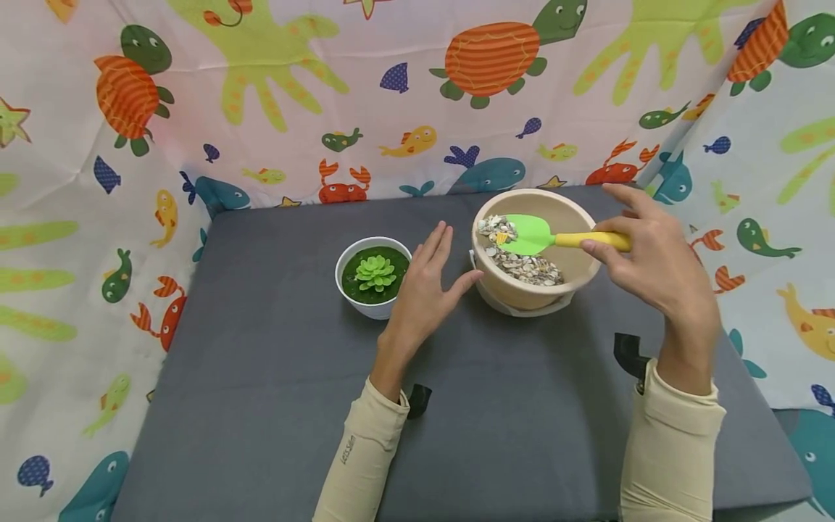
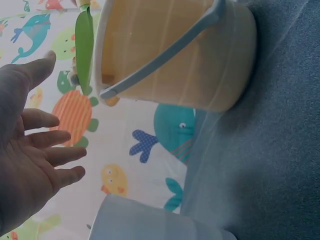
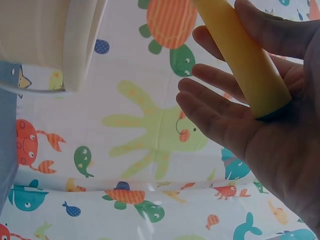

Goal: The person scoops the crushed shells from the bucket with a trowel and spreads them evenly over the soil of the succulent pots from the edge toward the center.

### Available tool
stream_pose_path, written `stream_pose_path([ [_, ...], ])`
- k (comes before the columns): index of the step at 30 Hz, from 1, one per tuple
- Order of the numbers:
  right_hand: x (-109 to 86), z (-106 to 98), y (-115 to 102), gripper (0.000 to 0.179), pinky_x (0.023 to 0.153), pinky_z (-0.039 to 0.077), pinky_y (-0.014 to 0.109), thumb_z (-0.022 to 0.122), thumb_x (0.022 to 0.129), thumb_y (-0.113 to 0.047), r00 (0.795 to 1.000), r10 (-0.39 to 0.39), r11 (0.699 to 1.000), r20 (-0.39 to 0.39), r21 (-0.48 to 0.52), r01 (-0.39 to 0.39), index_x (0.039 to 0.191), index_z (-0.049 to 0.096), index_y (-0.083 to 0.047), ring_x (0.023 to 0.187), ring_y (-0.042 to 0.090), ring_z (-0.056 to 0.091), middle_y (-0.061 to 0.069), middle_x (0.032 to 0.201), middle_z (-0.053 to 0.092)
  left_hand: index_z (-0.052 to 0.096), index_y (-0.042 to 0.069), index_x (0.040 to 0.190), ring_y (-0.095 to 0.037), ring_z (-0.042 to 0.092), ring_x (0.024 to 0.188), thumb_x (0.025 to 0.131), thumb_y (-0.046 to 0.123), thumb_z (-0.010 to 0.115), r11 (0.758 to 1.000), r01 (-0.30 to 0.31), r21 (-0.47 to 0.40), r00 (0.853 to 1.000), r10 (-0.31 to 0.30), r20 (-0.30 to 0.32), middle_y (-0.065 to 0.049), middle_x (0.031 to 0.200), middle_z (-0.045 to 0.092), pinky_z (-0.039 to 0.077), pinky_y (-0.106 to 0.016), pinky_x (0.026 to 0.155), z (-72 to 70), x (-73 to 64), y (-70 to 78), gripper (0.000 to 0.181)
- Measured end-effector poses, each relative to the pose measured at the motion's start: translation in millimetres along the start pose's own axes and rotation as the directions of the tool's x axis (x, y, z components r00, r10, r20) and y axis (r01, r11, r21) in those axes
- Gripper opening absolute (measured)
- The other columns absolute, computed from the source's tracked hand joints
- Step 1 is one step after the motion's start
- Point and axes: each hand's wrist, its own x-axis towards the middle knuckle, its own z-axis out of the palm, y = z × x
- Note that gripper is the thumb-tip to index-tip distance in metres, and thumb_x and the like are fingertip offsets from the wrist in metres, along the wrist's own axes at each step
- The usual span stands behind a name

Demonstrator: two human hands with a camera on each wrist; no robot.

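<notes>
My right hand (image 1: pixel 659 257) holds a toy shovel by its yellow handle (image 3: pixel 245 60), thumb on one side and fingers on the other. The shovel's green blade (image 1: pixel 530 233) carries small pebbles or shell bits (image 1: pixel 499 230) above the mouth of a beige bucket (image 1: pixel 574 210). More of the same bits (image 1: pixel 525 268) lie inside the bucket. My left hand (image 1: pixel 420 293) has its fingers extended and holds nothing, between the bucket and a white pot (image 1: pixel 373 310). A green succulent (image 1: pixel 375 273) sits in the middle of that pot, on a dark green surface.
The bucket's pale handle (image 2: pixel 165 65) hangs down against its side. A grey cloth (image 1: pixel 261 406) covers the table. Behind and at both sides hangs a white curtain (image 1: pixel 287 152) printed with sea animals.
</notes>
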Motion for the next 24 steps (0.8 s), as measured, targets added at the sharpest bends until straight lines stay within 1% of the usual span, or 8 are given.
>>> stream_pose_path([
  [3,0.6,3.1,-2.4,0.029,0.09,0.054,0.065,0.082,0.087,-0.008,1.0,-0.008,1.0,0.002,0.009,0.008,0.104,0.076,0.014,0.131,0.047,0.053,0.023,0.156,0.05,0.032,0.008,0.164,-0.024,0.031,0.161,0.099,0.046,0.071,1.0,0.014,-0.01,1.0,-0.014,0.002,-0.01,0.174,0.029,0.02,-0.045,0.134,-0.9,-2.5,-1.6,0.085],
  [7,2.6,6.0,-5.5,0.028,0.085,0.053,0.051,0.082,0.088,-0.01,1.0,-0.026,1.0,0.006,0.015,0.026,0.104,0.077,0.012,0.132,0.043,0.052,0.022,0.156,0.051,0.032,0.008,0.164,-0.025,0.031,0.161,0.099,0.045,0.071,1.0,0.02,-0.018,1.0,-0.02,-0.003,-0.009,0.174,0.028,0.021,-0.046,0.134,-2.3,-5.0,-3.7,0.085],
  [10,4.3,7.7,-7.9,0.027,0.083,0.049,0.046,0.081,0.088,-0.011,0.999,-0.036,0.999,0.008,0.017,0.036,0.104,0.078,0.011,0.133,0.041,0.051,0.021,0.155,0.052,0.033,0.008,0.164,-0.027,0.032,0.161,0.098,0.044,0.072,0.999,0.027,-0.017,0.999,-0.027,-0.021,-0.009,0.174,0.029,0.026,-0.047,0.132,-3.9,-6.6,-5.7,0.084],
  [14,6.8,10.2,-11.1,0.026,0.085,0.051,0.052,0.081,0.089,-0.01,0.999,-0.037,0.999,0.015,0.023,0.037,0.104,0.078,0.01,0.13,0.041,0.052,0.02,0.156,0.051,0.034,0.007,0.163,-0.031,0.033,0.16,0.098,0.043,0.073,0.999,0.025,-0.025,0.999,-0.026,-0.044,-0.01,0.173,0.03,0.033,-0.048,0.129,-6.4,-7.9,-8.6,0.084],
  [17,8.4,12.5,-14.1,0.027,0.09,0.053,0.061,0.081,0.088,-0.011,0.999,-0.035,0.999,0.024,0.037,0.034,0.105,0.077,0.01,0.131,0.043,0.052,0.021,0.156,0.05,0.034,0.007,0.163,-0.032,0.034,0.159,0.098,0.042,0.073,0.999,0.018,-0.033,0.999,-0.02,-0.05,-0.011,0.173,0.031,0.033,-0.048,0.129,-6.8,-8.2,-10.9,0.084],
  [20,10.1,15.6,-17.8,0.028,0.091,0.054,0.065,0.081,0.088,-0.01,0.999,-0.039,0.998,0.034,0.058,0.037,0.106,0.077,0.011,0.129,0.043,0.053,0.022,0.156,0.05,0.035,0.005,0.162,-0.031,0.034,0.159,0.098,0.042,0.073,0.999,0.02,-0.037,0.998,-0.022,-0.057,-0.011,0.173,0.031,0.033,-0.047,0.129,-7.5,-8.8,-12.9,0.083],
  [24,12.8,20.4,-22.3,0.027,0.089,0.055,0.063,0.081,0.089,-0.01,0.998,-0.054,0.997,0.041,0.066,0.052,0.106,0.077,0.01,0.124,0.042,0.055,0.022,0.155,0.05,0.036,0.005,0.162,-0.03,0.032,0.16,0.098,0.042,0.073,0.999,0.035,-0.041,0.997,-0.038,-0.064,-0.011,0.173,0.031,0.031,-0.047,0.13,-10.6,-10.5,-14.9,0.082],
])
